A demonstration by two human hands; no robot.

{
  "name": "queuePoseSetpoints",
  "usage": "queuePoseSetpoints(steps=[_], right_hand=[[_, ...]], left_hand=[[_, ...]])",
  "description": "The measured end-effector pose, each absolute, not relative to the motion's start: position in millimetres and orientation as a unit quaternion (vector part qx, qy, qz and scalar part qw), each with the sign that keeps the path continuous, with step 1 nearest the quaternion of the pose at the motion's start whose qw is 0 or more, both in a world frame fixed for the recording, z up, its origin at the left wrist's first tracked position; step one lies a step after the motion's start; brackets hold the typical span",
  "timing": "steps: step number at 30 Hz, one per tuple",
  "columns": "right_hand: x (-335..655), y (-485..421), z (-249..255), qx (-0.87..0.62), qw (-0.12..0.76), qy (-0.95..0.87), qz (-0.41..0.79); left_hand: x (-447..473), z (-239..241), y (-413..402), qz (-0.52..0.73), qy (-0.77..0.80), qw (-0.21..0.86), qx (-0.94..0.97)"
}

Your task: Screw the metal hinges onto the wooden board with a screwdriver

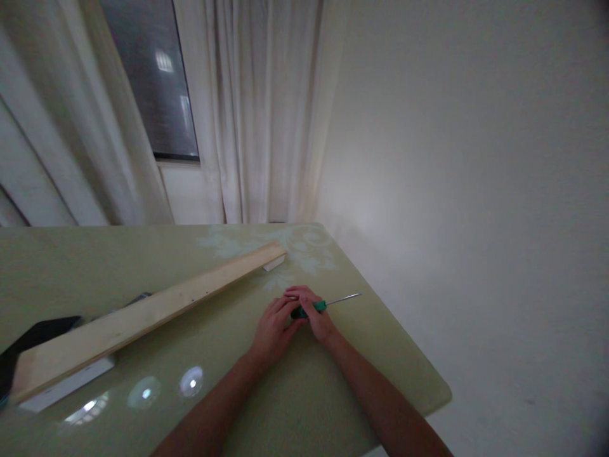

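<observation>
A screwdriver (320, 306) with a green handle lies across my hands, its thin metal shaft pointing right over the tabletop. My right hand (318, 318) is closed around the handle, thumb along its top. My left hand (275, 324) meets it at the handle's butt end, fingers and thumb bent about that end. Fingertips of both hands touch or overlap there, so anything small between them is hidden. Up and to the left of my hands, a long pale wooden board (157, 307) rests slantwise on white end blocks, with small dark marks near its middle.
The pale green glossy table (394, 355) has a floral pattern at its far corner and light reflections at lower left. A black object (45, 333) sits partly behind the board. The wall (466, 190) borders the table's right edge; curtains (266, 114) and a window stand behind.
</observation>
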State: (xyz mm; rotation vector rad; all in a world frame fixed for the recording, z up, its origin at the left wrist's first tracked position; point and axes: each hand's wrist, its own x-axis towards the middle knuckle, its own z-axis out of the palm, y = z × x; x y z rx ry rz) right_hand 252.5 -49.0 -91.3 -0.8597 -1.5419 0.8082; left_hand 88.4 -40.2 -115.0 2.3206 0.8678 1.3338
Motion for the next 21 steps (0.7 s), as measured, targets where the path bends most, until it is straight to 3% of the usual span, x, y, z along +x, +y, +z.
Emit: queuePoseSetpoints(steps=[21], right_hand=[[253.3,-53.6,-90.1,-0.374,0.551,-0.666,0.336]], left_hand=[[86.5,-113.0,-40.3,0.463,0.323,0.176,0.806]])
